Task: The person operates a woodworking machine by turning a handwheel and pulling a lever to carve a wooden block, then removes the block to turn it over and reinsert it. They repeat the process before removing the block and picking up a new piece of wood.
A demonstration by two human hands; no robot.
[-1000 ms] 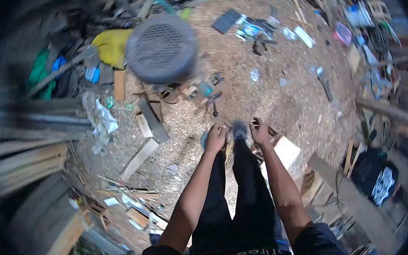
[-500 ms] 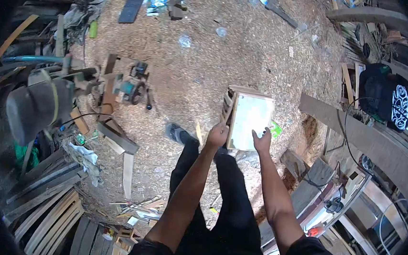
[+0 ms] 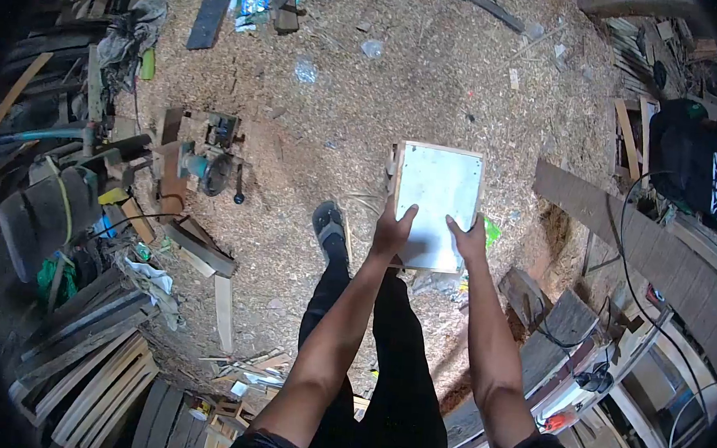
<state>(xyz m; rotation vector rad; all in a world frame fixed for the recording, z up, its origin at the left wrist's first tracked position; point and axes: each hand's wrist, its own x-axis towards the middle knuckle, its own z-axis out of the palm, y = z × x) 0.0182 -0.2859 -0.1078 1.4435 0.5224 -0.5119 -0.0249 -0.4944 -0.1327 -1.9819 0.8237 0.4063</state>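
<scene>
Box [image 3: 439,188] is held just right of frame center, white face turned up to the camera. Its long axis runs nearly straight up-down in the frame: one short end is pointed at the top edge, the other at the person's body. The near part of the box is gripped from both sides. Left hand [image 3: 392,233] is closed on the left edge, right hand [image 3: 470,239] on the right edge; both thumbs are laid on the white face, other fingers mostly hidden. Hands are apart, with the box between them. A green scrap [image 3: 493,230] is seen just beside the right hand. Power tool [image 3: 209,172] is lying left of center, plank [image 3: 611,227] is angled across the right side, dark slab [image 3: 208,21] is at upper left.
</scene>
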